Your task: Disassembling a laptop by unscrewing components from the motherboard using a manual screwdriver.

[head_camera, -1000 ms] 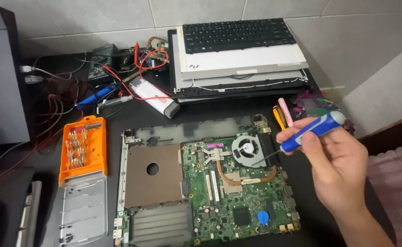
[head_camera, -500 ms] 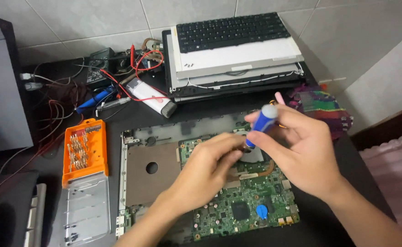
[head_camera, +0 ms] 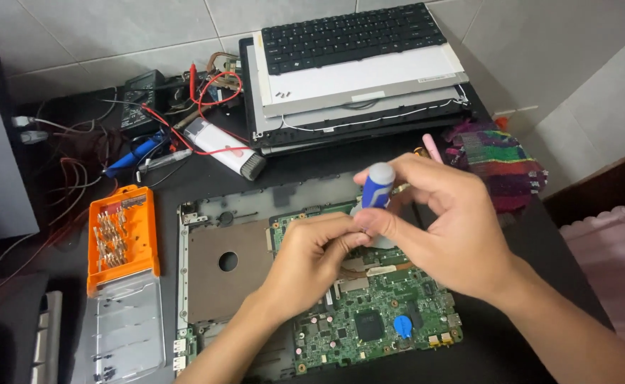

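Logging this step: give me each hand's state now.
Left hand: fingers curled at the screwdriver's lower end; grip cannot be told.
Right hand: closed around the blue-handled screwdriver.

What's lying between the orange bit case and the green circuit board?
In the head view, a brown metal plate with a round hole lies between the orange bit case and the green circuit board, inside the laptop's grey base frame.

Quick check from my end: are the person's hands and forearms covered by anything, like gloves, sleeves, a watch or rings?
Both are bare. The left hand and right hand wear no gloves, and no ring shows on the visible fingers. Both forearms are uncovered to the picture's bottom edge, with no sleeve, watch or wrist strap in sight.
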